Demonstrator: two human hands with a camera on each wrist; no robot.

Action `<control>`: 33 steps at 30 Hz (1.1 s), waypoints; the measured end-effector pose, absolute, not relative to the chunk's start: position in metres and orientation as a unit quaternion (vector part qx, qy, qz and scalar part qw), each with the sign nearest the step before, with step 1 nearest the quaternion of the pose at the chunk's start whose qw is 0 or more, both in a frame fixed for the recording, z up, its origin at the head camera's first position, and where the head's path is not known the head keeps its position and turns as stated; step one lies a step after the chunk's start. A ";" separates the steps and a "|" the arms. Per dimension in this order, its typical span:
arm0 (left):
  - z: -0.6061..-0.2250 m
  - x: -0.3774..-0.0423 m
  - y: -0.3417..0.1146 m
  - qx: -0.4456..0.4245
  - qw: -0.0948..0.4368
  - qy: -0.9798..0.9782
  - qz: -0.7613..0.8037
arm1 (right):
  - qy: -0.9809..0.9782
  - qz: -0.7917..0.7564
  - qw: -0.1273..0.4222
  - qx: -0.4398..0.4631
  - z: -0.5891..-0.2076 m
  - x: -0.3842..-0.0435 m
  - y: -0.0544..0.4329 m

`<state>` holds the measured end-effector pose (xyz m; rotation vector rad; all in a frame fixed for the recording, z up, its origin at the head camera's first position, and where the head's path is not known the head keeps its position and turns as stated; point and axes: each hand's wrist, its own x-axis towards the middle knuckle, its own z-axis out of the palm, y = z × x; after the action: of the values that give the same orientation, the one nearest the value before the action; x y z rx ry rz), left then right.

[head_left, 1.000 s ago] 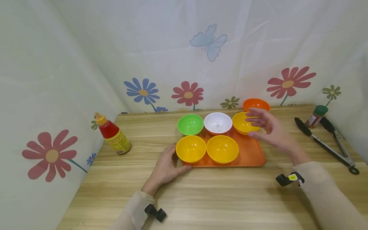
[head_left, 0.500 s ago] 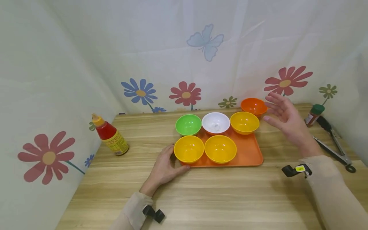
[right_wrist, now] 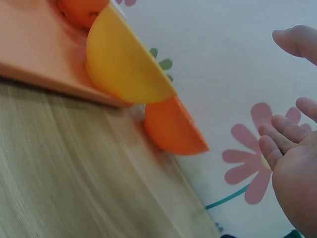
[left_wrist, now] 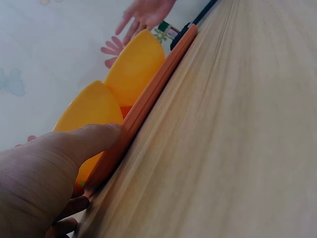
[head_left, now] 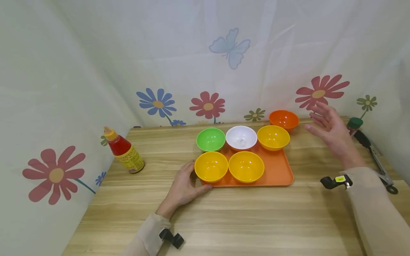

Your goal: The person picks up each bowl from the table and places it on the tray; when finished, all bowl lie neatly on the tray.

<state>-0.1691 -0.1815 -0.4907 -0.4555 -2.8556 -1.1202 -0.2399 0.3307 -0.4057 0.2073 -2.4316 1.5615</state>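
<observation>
My left hand (head_left: 184, 186) holds the front left corner of an orange tray (head_left: 279, 170), thumb along its front edge and fingers round its left side. Beside it, a yellow bowl (head_left: 211, 167) and a second yellow bowl (head_left: 246, 167) form the tray's front row. Behind them stand a green bowl (head_left: 210, 139), a white bowl (head_left: 241, 138) with an orange outside, and a third yellow bowl (head_left: 273, 138). My right hand (head_left: 333, 129) hovers with fingers spread, holding nothing, to the right of an orange bowl (head_left: 284, 120) that sits off the tray behind its right corner.
A red sauce bottle (head_left: 126, 153) with a yellow cap stands at the left. At the far right, a green-capped shaker (head_left: 355, 123) and black-and-silver tongs (head_left: 375, 161) are partly hidden by my right hand and arm. A flowered curtain (head_left: 179, 53) rises behind the wooden table (head_left: 243, 220).
My right hand has moved right, from over the back yellow bowl past the orange bowl. The left hand stays at the tray corner, and the bowls keep their places.
</observation>
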 end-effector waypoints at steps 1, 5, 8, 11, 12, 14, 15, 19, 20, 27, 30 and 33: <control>-0.491 -0.169 -0.182 -0.147 0.021 -0.921 -0.360 | -0.835 0.534 0.115 0.065 -0.408 -0.242 0.333; -0.491 -0.169 -0.182 -0.147 0.023 -0.920 -0.362 | -0.844 0.525 0.096 0.053 -0.414 -0.253 0.340; -0.491 -0.170 -0.182 -0.145 0.022 -0.920 -0.365 | -0.848 0.521 0.085 0.053 -0.419 -0.261 0.344; -0.491 -0.170 -0.182 -0.142 0.020 -0.920 -0.364 | -0.849 0.520 0.078 0.051 -0.424 -0.269 0.348; -0.491 -0.169 -0.183 -0.142 0.019 -0.920 -0.364 | -0.849 0.520 0.076 0.050 -0.426 -0.271 0.349; -0.491 -0.169 -0.183 -0.143 0.020 -0.921 -0.363 | -0.850 0.519 0.074 0.046 -0.430 -0.275 0.351; -0.491 -0.169 -0.183 -0.143 0.020 -0.921 -0.362 | -0.851 0.518 0.073 0.042 -0.432 -0.277 0.352; -0.491 -0.170 -0.184 -0.143 0.022 -0.922 -0.359 | -0.851 0.520 0.064 0.032 -0.439 -0.283 0.353; -0.491 -0.170 -0.184 -0.142 0.022 -0.923 -0.357 | -0.852 0.520 0.060 0.031 -0.441 -0.285 0.354; -0.492 -0.170 -0.185 -0.145 0.022 -0.923 -0.355 | -0.856 0.515 0.024 0.032 -0.449 -0.293 0.356; -0.493 -0.170 -0.185 -0.148 0.023 -0.923 -0.354 | -0.859 0.510 0.011 0.033 -0.452 -0.297 0.357; -0.494 -0.169 -0.184 -0.148 0.023 -0.923 -0.355 | -0.861 0.507 0.005 0.032 -0.454 -0.299 0.356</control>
<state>-0.1694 -0.1837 -0.4936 -0.4596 -2.8558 -1.1000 -0.2992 0.3559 -0.4539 0.0988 -2.6962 1.5885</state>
